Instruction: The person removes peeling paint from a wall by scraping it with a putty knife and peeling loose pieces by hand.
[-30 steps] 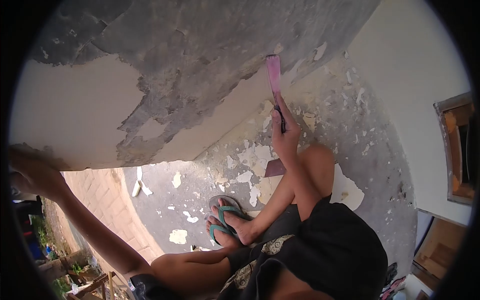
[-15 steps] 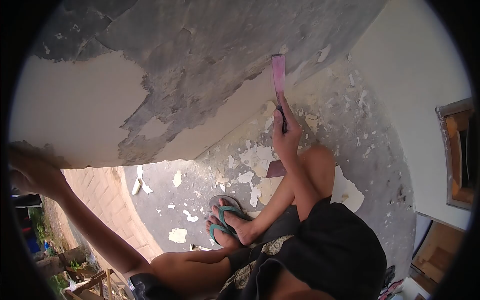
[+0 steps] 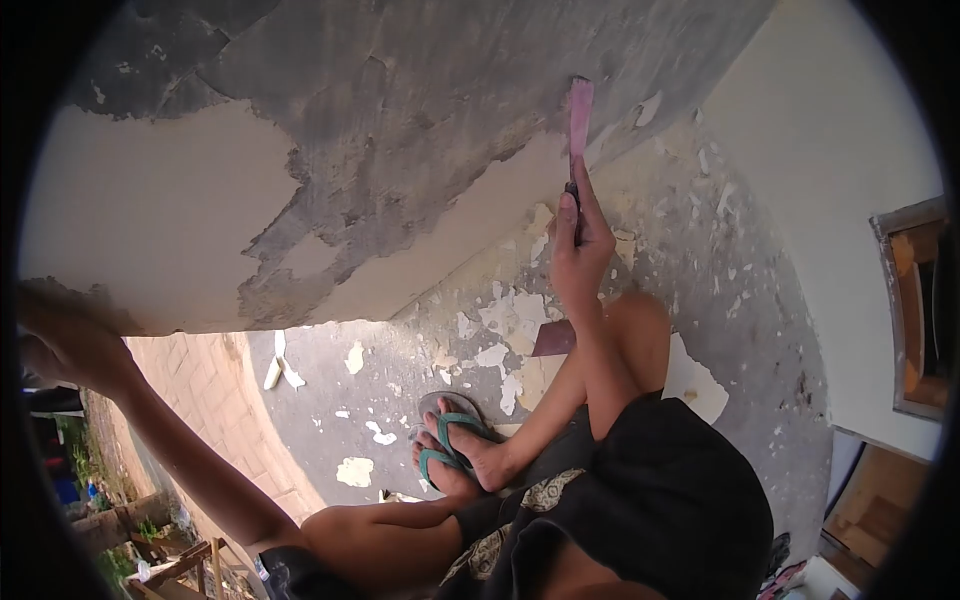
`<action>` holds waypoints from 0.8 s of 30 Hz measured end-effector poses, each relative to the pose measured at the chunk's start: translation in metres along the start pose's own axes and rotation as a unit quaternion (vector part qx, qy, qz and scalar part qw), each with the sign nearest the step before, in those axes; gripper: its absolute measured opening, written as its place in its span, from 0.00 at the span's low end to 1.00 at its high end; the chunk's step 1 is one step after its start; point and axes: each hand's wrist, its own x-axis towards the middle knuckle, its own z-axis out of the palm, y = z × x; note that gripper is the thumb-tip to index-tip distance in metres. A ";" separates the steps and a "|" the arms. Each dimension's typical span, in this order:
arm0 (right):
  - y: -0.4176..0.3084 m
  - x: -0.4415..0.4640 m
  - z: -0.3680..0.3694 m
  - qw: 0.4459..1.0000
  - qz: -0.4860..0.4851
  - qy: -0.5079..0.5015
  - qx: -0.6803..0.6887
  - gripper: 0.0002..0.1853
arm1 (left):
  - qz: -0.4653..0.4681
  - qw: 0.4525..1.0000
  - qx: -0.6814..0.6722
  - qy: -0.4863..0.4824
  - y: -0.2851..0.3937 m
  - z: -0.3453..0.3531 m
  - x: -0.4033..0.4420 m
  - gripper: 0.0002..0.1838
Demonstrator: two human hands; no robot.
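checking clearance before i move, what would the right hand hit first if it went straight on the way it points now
Going straight on, the right hand would likely meet the grey wall first, scraper leading; whether its tip already touches is hard to tell.

Grey floor (image 3: 750, 400)'s pretty scuffed, with pale flakes (image 3: 355, 472) scattered all over. Plain off-white wall (image 3: 830, 150) at frame right, wood-framed opening (image 3: 906, 300) in it. Brighter light on the pavers (image 3: 200, 385).

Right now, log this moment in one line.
right hand: holding scraper at wall | left hand: at wall's edge | floor: pale flakes scattered
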 end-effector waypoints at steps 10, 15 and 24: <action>-0.002 -0.012 -0.004 0.999 0.010 -0.024 0.031 0.22 | 0.044 0.998 0.048 -0.016 0.035 0.003 0.000 0.38; -0.005 -0.007 -0.002 0.999 0.017 -0.019 0.037 0.22 | -0.021 0.999 -0.034 0.029 0.030 0.008 -0.006 0.19; -0.003 -0.020 -0.001 0.997 0.045 -0.037 0.055 0.22 | 0.055 0.997 0.043 -0.034 0.021 0.000 0.005 0.40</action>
